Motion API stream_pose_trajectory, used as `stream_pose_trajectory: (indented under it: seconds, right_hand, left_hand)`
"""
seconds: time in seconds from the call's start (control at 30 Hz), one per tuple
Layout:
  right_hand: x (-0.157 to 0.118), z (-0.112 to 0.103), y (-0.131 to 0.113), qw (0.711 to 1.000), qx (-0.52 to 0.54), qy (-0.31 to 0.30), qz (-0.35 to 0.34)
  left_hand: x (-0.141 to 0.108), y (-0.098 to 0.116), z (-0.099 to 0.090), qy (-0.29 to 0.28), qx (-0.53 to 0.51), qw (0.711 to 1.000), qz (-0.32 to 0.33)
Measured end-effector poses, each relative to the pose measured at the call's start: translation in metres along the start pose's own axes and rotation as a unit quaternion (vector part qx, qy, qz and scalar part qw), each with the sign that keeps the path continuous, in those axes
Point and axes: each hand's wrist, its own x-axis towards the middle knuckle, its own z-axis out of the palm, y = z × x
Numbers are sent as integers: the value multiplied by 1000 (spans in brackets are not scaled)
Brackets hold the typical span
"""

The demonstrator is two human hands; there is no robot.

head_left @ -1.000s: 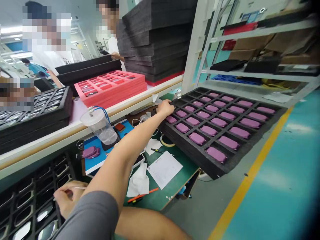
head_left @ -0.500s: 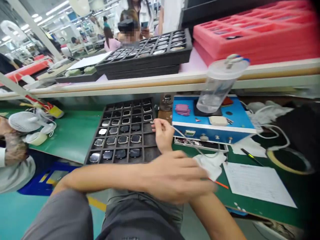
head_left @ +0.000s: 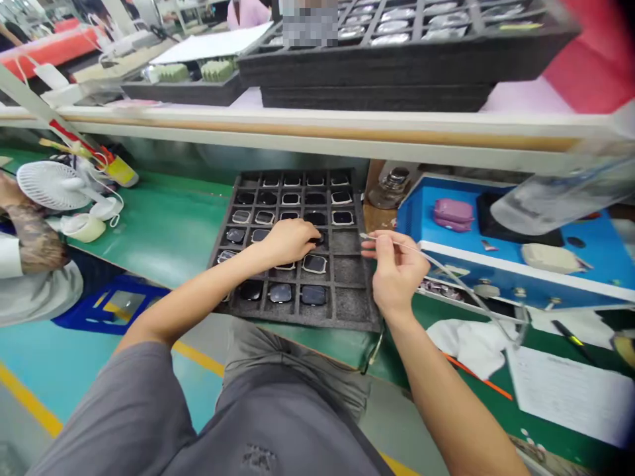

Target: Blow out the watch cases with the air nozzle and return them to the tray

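Observation:
A black foam tray [head_left: 353,305] with rows of square compartments lies on the green bench, most of them holding watch cases. My left hand [head_left: 292,242] reaches over its middle, fingertips at a dark watch case [head_left: 320,237] in a compartment; the fingers are curled together, and their grip is partly hidden. Just right of the tray, my right hand [head_left: 397,261] pinches a thin clear tube [head_left: 454,281] near its pale tip. The tube trails right, past the front of the blue box [head_left: 446,256]. Several compartments in the tray's right column hold nothing.
A shelf edge [head_left: 317,135] bearing stacked black trays [head_left: 397,69] crosses above the bench. A clear cup [head_left: 540,201] stands on the blue box. Paper [head_left: 570,390], tissue [head_left: 469,344] and an orange stick [head_left: 481,377] lie right. A fan [head_left: 49,185] and another person's arm [head_left: 34,231] are left.
My left hand has moved left from over my right forearm to the watch cases in the tray. My right hand still holds the tube. The view has shifted, with the shelf appearing closer.

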Motion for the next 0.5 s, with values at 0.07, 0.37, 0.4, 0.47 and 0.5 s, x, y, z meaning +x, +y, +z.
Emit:
stream_pose_trajectory:
  seconds: [0.07, 0.37, 0.4, 0.47, 0.5]
  right_hand:
    - [-2, -1, -1, 1000, -12, -2, -5]
    - [-4, 0, -1, 1000, -19, -13, 5]
    - [-4, 0, -1, 1000, -18, -14, 5]
    - [-4, 0, -1, 1000, -18, -16, 6]
    - [-4, 0, -1, 1000, -19, -15, 5]
  left_hand:
    - [-2, 1, 6, 0, 7, 1000, 0]
    - [0, -6, 17, 39, 2, 999, 19]
    - [-1, -7, 17, 40, -1, 999, 18]
    - [-1, -8, 17, 44, -10, 999, 15]
    - [-1, -8, 17, 46, -16, 999, 14]
